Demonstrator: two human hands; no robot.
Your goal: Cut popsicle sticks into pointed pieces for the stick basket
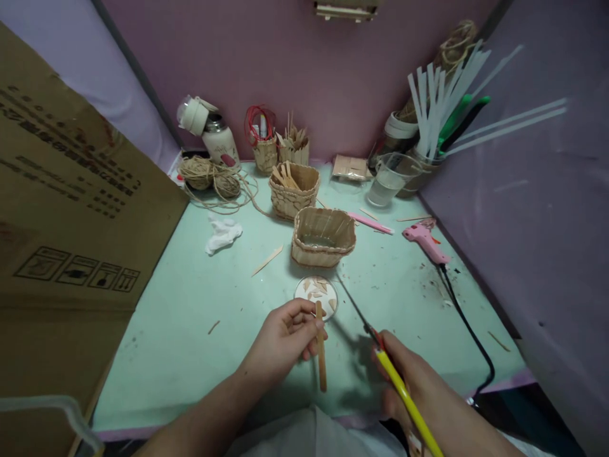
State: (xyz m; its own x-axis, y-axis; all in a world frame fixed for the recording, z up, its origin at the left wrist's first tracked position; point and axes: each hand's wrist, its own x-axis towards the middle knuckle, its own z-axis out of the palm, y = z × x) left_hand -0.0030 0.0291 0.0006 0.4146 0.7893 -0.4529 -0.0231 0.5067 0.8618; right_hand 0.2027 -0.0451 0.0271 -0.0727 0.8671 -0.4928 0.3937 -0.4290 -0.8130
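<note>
My left hand [292, 330] is closed, pinching a wooden craft stick [321, 355] that points toward me. Just beyond its fingers lies a round white dish [316, 289] with small pale wood pieces in it. My right hand [404, 365] grips a yellow-handled tool [404, 393] with red near the fingers and a long, thin dark tip. That tip points away toward a small basket faced with wood strips [323, 247] behind the dish, apart from the stick. The tool's exact kind cannot be made out.
A second basket [292, 197] holds sticks. Twine balls [209, 178], a bottle [219, 143] and crumpled tissue [223, 233] sit left. On the right are a pink glue gun [425, 242] with a cord and a clear cup [387, 184]. A cardboard box [71, 209] walls the left.
</note>
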